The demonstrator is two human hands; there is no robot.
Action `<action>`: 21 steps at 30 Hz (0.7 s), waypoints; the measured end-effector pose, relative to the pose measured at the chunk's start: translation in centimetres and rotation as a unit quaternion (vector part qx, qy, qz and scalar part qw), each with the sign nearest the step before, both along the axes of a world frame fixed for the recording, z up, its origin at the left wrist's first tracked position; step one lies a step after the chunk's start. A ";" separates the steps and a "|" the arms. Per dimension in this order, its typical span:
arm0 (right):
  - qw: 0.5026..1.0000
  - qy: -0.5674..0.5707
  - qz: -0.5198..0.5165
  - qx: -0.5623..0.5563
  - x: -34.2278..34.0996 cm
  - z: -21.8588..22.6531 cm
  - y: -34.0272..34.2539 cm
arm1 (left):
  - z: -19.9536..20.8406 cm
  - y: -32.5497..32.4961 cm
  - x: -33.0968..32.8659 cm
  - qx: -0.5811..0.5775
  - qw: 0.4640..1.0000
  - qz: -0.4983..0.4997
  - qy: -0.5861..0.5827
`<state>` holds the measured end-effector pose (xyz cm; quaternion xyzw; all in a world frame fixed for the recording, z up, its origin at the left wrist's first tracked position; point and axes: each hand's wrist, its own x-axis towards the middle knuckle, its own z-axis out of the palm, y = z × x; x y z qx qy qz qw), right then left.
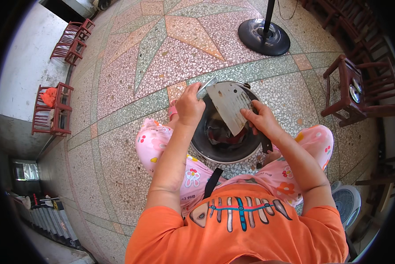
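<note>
My right hand (262, 118) grips a wide cleaver (227, 104) close to its handle, with the dark handle end showing below the hand. Its grey blade has brown stains and is tilted over a dark round pan (206, 148) on the floor between my legs. My left hand (191, 105) is closed around a narrow silvery metal piece (206, 88) beside the blade's upper left corner. Its kind is unclear, and whether it touches the blade I cannot tell. Something dark and reddish (226, 135) lies in the pan, partly hidden by the blade.
A black pole on a round base (264, 37) stands beyond the pan. To the right are a dark red wooden chair (345, 94) with shiny metal items on its seat and a grey-white fan (346, 203). Red chairs (52, 110) line the left wall, one holding orange cloth.
</note>
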<state>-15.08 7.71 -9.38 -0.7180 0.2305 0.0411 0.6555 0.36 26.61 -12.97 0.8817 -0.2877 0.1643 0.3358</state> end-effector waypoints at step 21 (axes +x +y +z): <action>1.000 0.017 0.010 0.001 0.1 0.1 0.1 | -0.2 -0.1 0.0 0.017 1.000 0.008 0.005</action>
